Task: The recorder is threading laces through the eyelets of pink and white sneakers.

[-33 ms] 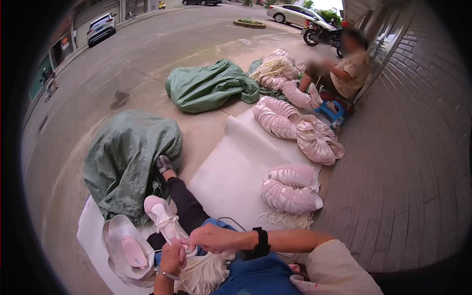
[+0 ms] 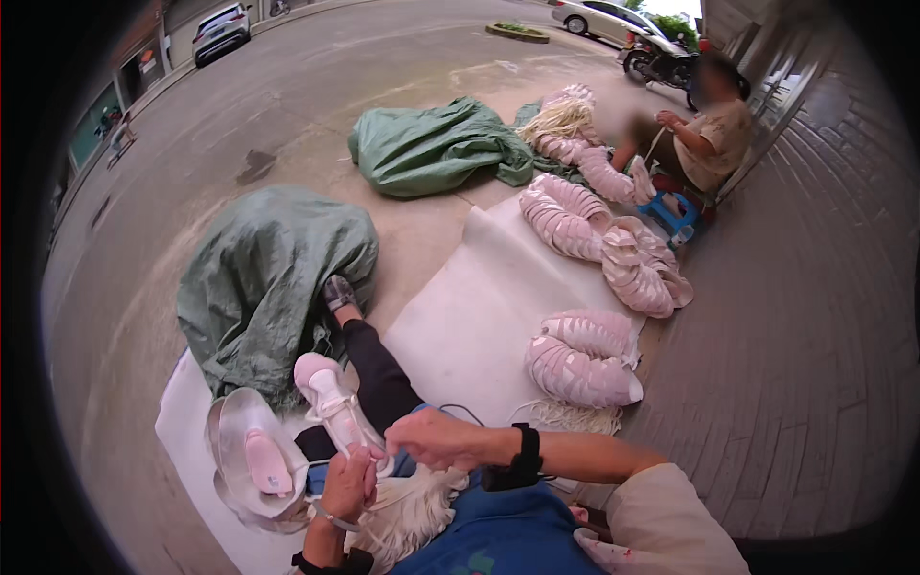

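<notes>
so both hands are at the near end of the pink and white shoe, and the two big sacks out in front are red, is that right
The colour is wrong: in the head view, the nearer sack and the farther sack are green. The left hand and right hand are at the near end of the pink and white shoe.
</notes>
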Available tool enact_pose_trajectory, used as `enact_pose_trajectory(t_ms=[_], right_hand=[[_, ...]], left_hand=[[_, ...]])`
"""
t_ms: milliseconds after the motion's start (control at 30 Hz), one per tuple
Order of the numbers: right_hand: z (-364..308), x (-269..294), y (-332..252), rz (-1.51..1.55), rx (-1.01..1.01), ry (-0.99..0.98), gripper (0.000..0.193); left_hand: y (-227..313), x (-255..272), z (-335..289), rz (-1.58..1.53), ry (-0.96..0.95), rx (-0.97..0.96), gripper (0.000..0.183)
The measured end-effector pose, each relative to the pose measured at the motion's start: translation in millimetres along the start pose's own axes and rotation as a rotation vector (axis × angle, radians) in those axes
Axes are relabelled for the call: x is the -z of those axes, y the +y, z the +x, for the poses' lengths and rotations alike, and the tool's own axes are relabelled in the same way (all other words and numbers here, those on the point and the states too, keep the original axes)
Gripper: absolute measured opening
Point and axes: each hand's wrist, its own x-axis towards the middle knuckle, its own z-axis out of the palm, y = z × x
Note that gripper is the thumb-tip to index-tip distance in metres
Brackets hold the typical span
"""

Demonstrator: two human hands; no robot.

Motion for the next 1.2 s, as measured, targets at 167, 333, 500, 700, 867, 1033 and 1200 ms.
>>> enact_pose_trajectory(t_ms=[167, 333, 500, 700, 867, 1033, 1200], right_hand=[[27.1, 27.0, 24.6, 0.050, -0.084, 0.113, 0.029], [47.6, 3.6, 21.5, 0.032, -0.206, -0.085, 0.028], [54.4, 7.2, 35.2, 0.113, -0.175, -0.129, 0.018], [52.8, 39.9, 27.3, -0.036, -0.110, -0.116, 0.019], [60.9, 14.3, 26.0, -0.322, -0.108, -0.087, 0.018], [64.0, 13.2, 33.4, -0.327, -0.069, -0.122, 0.019], [61.3, 12.7, 25.3, -0.322, -0.116, -0.115, 0.020]], left_hand=[[37.9, -67.5, -19.8, 0.387, -0.342, -0.259, 0.026], [0.2, -93.4, -25.0, 0.538, -0.381, -0.430, 0.022], [-9.0, -98.5, -24.4, 0.599, -0.489, -0.277, 0.023], [9.9, -8.1, -21.8, 0.461, -0.206, -0.108, 0.036], [-21.9, 46.0, 43.3, 0.625, 0.497, -0.268, 0.015], [-29.3, 53.8, 70.9, 0.910, 0.589, -0.478, 0.014], [-32.5, 55.7, 77.4, 0.880, 0.577, -0.496, 0.012]])
